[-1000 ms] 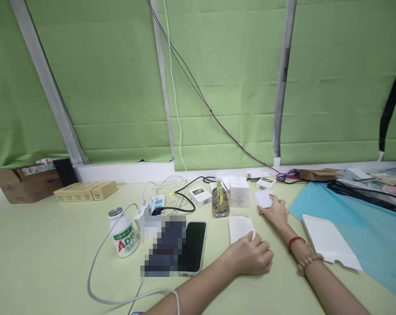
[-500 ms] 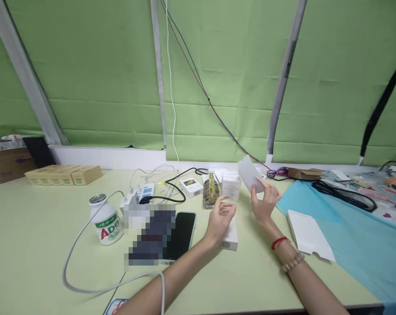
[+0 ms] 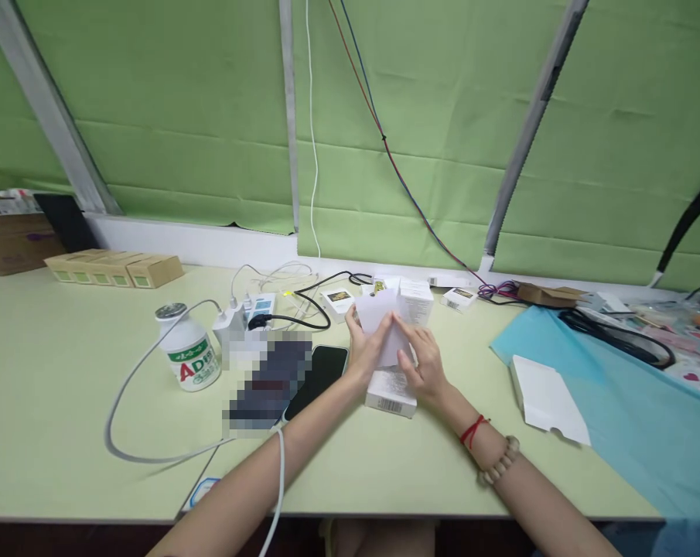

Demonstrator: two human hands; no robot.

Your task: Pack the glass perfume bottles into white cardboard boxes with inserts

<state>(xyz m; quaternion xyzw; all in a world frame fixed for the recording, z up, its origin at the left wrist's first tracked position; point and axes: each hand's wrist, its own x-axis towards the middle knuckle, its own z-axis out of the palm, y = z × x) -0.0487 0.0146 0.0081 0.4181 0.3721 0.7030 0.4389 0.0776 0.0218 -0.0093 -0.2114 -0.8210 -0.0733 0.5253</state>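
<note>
White sheet (image 3: 378,305) is what I have at the middle of my view, held up at a tilt over the near part of the bench (image 3: 454,480). My left hand (image 3: 368,344) pinches it, thumb laid across the near face and fingers curled behind the left edge. My right hand (image 3: 420,360) has its fingertips together at the sheet's right side, meeting the left thumb, with its own thumb apart and lower; I cannot tell whether it grips. Around that wrist I see a red string (image 3: 474,431) and a beaded bracelet (image 3: 499,464).

Just below the sheet in my view, a small white box (image 3: 391,393) lies flat, its barcode end toward me; whether the two touch I cannot tell. Behind the hands I make out a larger white box (image 3: 418,297), partly covered. To the left lie a dark phone (image 3: 322,375), a pixelated patch beside it, and an upright white bottle (image 3: 190,348) with a green and red label. Well apart on the right, a flat white carton (image 3: 550,402) rests partly over a blue cloth (image 3: 628,410), and a coiled black cable (image 3: 616,344) lies farther back.
</note>
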